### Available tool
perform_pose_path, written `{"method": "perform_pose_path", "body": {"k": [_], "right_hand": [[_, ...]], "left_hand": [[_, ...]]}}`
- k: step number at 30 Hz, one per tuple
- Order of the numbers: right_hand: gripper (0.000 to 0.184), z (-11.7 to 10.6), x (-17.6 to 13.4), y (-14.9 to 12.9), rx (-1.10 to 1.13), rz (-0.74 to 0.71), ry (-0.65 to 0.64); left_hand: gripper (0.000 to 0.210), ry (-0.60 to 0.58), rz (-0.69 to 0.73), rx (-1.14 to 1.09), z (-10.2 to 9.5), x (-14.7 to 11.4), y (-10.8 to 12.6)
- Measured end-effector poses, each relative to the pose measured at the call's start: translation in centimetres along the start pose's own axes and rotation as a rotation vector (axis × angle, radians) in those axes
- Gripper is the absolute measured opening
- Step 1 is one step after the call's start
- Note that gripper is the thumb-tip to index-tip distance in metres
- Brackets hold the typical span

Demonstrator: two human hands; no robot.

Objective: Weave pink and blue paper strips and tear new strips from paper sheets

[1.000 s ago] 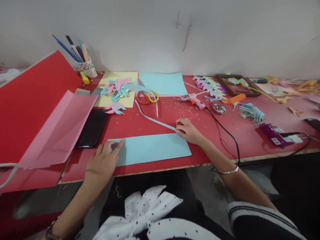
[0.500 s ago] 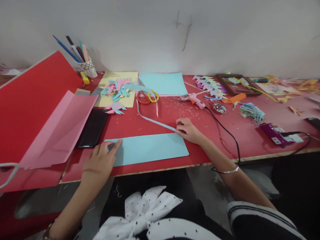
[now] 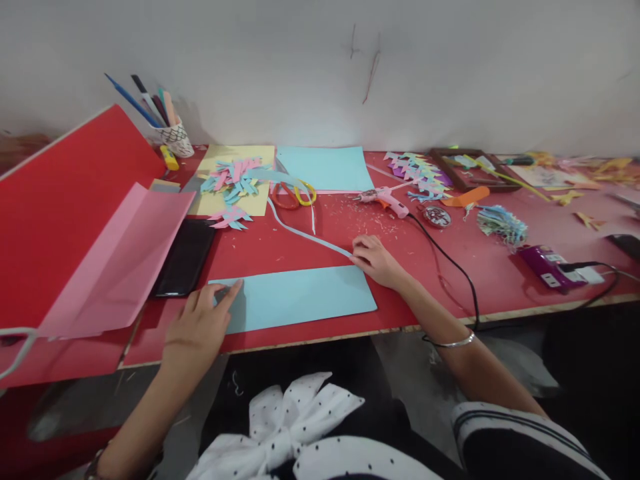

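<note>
A long light blue sheet of paper [image 3: 300,298] lies on the red table in front of me, its long side running near the front edge. My left hand [image 3: 199,325] rests on its left end, fingers stretched over the corner and holding nothing. Beyond the right end, my right hand [image 3: 376,261] pinches one end of a thin pale blue paper strip [image 3: 314,240] just above the sheet's far edge. From there the strip curves back and left toward scissors [image 3: 304,193] with red and yellow handles. Part of the scissors is hidden under strips.
Pink and blue paper cuttings [image 3: 235,179] lie on a yellow sheet. Behind the right hand sits a pink glue gun [image 3: 385,199] with a black cord. A black phone [image 3: 185,257], pink paper [image 3: 117,267], pen cup [image 3: 176,140] and purple power socket [image 3: 550,269] stand around.
The strip's loop has bowed slightly farther left and back. Both hands keep nearly the same places, and the view has shifted a little.
</note>
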State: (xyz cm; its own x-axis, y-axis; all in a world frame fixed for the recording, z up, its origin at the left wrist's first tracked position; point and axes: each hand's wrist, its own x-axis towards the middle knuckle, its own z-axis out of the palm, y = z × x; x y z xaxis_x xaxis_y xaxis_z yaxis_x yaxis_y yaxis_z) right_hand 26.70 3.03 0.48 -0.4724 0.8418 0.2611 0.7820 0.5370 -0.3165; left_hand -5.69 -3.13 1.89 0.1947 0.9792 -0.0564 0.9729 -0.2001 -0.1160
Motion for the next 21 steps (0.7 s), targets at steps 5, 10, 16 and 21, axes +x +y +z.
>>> {"method": "perform_pose_path", "body": {"k": [5,10,16,21], "right_hand": [[0.024,0.2,0.0,0.4,0.028,0.077,0.056],[0.021,0.2,0.1,0.5,0.060,0.159,0.147],[0.009,0.2,0.0,0.3,0.067,0.137,0.195],[0.009,-0.3,-0.4,-1.2,0.051,0.134,0.296]], "left_hand": [[0.045,-0.019,-0.015,-0.017,-0.6,0.1,0.1],[0.044,0.010,-0.028,-0.034,-0.7,-0.2,0.0],[0.040,0.142,0.038,-0.047,0.3,-0.3,-0.6],[0.044,0.176,0.113,-0.196,1.8,-0.6,-1.3]]}}
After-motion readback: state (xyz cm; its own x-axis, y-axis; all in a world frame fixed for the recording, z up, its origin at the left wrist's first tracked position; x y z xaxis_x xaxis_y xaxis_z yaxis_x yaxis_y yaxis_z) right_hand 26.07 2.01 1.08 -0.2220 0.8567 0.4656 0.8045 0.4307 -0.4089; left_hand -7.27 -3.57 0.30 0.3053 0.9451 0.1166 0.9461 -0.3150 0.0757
